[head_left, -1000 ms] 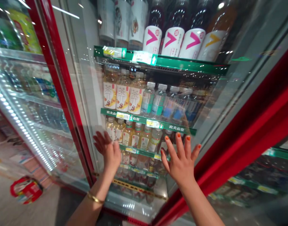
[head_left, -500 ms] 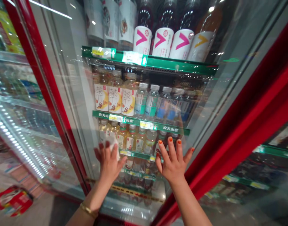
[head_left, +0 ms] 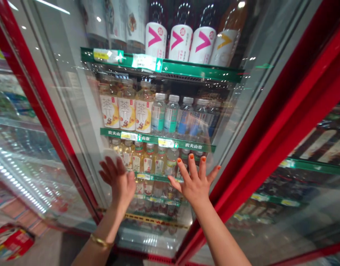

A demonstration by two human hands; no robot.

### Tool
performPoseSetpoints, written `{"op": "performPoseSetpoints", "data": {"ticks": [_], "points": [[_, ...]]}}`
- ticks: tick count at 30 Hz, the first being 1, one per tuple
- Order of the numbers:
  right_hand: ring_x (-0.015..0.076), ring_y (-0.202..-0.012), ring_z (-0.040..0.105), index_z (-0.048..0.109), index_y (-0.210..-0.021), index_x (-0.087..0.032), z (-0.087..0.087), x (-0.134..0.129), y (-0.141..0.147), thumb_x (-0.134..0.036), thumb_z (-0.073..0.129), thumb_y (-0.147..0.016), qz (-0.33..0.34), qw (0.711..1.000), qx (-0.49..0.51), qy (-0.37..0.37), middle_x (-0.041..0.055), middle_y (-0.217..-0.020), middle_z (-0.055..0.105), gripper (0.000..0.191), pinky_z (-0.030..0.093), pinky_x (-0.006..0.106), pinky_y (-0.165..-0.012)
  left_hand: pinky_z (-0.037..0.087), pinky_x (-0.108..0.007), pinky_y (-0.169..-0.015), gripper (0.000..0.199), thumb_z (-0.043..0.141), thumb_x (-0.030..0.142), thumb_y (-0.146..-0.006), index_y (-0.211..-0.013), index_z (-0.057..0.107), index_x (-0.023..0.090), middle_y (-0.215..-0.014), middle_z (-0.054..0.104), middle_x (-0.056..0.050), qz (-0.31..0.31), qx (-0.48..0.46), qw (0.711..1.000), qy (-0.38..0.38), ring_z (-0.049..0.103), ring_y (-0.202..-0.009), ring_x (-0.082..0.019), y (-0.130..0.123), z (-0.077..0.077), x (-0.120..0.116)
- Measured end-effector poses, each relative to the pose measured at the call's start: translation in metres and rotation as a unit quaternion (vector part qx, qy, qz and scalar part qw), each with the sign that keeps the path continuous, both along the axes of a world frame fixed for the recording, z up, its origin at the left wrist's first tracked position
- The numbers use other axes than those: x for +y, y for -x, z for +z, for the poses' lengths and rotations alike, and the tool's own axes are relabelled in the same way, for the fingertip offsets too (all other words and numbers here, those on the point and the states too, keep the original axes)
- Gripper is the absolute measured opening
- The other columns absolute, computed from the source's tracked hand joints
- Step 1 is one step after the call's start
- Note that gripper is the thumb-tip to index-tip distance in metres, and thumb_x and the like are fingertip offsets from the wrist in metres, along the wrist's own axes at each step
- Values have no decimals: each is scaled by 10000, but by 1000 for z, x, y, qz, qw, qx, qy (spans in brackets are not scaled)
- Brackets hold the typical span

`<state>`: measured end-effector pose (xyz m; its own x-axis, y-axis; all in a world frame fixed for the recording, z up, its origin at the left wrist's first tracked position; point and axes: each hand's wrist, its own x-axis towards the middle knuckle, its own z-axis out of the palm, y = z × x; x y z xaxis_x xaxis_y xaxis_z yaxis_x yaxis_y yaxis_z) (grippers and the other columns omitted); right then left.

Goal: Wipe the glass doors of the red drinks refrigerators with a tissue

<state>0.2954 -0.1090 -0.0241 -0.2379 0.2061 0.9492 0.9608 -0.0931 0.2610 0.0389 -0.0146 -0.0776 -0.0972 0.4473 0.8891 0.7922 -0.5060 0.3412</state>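
Observation:
My left hand (head_left: 118, 181), wearing a gold bangle (head_left: 101, 242), is raised at the glass door (head_left: 158, 236) with fingers stretched and blurred by motion. A pale blurred patch, seemingly the white cloth (head_left: 112, 152) under that hand, shows at its fingertips; most of it is hidden. Flat against the glass, fingers spread, rests my right hand (head_left: 196, 181) with orange nails, holding nothing. It lies close to the red door frame (head_left: 231, 184). Behind the pane stand tea bottles (head_left: 143, 111) and clear-capped bottles (head_left: 171, 114) on a shelf with a green edge (head_left: 186, 144).
Larger bottles with white labels (head_left: 181, 42) fill the upper shelf. Another red frame post (head_left: 42, 99) runs down the left, beside a lit cooler (head_left: 17, 173). A red package (head_left: 13, 240) lies on the floor at lower left. More drink shelves (head_left: 319, 166) show at right.
My left hand has shifted left and turned, and the white cloth under it shows much less. My right hand stays spread on the glass. The view has moved slightly, sliding the scene left.

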Motion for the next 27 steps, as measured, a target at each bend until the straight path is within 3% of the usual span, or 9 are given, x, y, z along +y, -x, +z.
{"op": "performPoseSetpoints", "data": {"ticks": [2,4,8,11,15,18,23,25,27], "points": [[434,-1730,176,462,-1696,-323,0,0,0,-683,731,-939,2,1000,2,-2,119,-1748,484,880,70,822,-1344,-10,-807,-1348,782,374,446,-1118,-1792,97,163,-1866,-28,-220,22,-39,999,1,-80,-1727,-474,-2,36,9],[429,-1729,185,470,-1691,-323,1,-1,-1,-682,717,-950,1,1000,1,-4,122,-1742,492,860,78,824,-1341,-59,-741,-1374,781,400,542,-1106,-1777,228,180,-1874,74,-181,-8,0,1000,-4,-76,-1739,-430,-21,46,8],[440,-1721,203,421,-1716,-351,0,-2,-2,-654,746,-931,3,1000,7,4,105,-1732,511,902,102,823,-1339,-41,-597,-1420,688,505,788,-991,-1541,643,398,-1703,535,-44,-126,101,986,37,130,-1751,-318,-55,-23,-23],[424,-1726,195,413,-1719,-359,-1,-1,-2,-664,738,-934,2,1000,7,10,99,-1728,517,903,85,804,-1350,51,-606,-1422,674,480,779,-996,-1492,683,370,-1601,635,-85,-110,60,989,84,248,-1723,-319,-37,-73,-40],[422,-1729,184,421,-1716,-354,-1,0,-2,-699,715,-932,-6,1000,6,4,103,-1724,523,905,66,794,-1353,10,-717,-1382,812,230,516,-1120,-1756,134,20,-1782,280,-323,2,-62,994,88,36,-1752,-378,4,-43,-10],[419,-1728,193,398,-1725,-360,0,0,-1,-717,669,-957,-18,1000,3,-2,96,-1753,482,889,91,802,-1346,-22,-708,-1383,842,255,539,-1115,-1771,66,47,-1839,91,-296,27,-84,993,77,-52,-1746,-407,-7,-16,10],[404,-1733,186,369,-1738,-334,2,-2,-3,-618,673,-988,-7,1000,-5,-10,91,-1816,368,858,119,775,-1358,26,-714,-1392,723,513,791,-980,-1578,608,397,-1779,426,-70,-108,66,990,66,137,-1740,-403,-53,-79,-24],[407,-1727,207,364,-1740,-334,1,-3,-3,-634,689,-979,-5,1000,-3,-6,88,-1819,363,881,99,767,-1365,67,-718,-1395,689,506,698,-1022,-1625,559,368,-1782,414,-101,-91,45,992,81,157,-1737,-403,-39,-102,-31],[431,-1711,248,365,-1740,-345,-1,-2,-4,-675,690,-966,-7,1000,0,-3,93,-1807,388,902,88,788,-1355,23,-761,-1379,775,390,553,-1089,-1776,255,222,-1847,203,-199,-45,-15,995,92,18,-1747,-413,-10,-102,-22]]}}
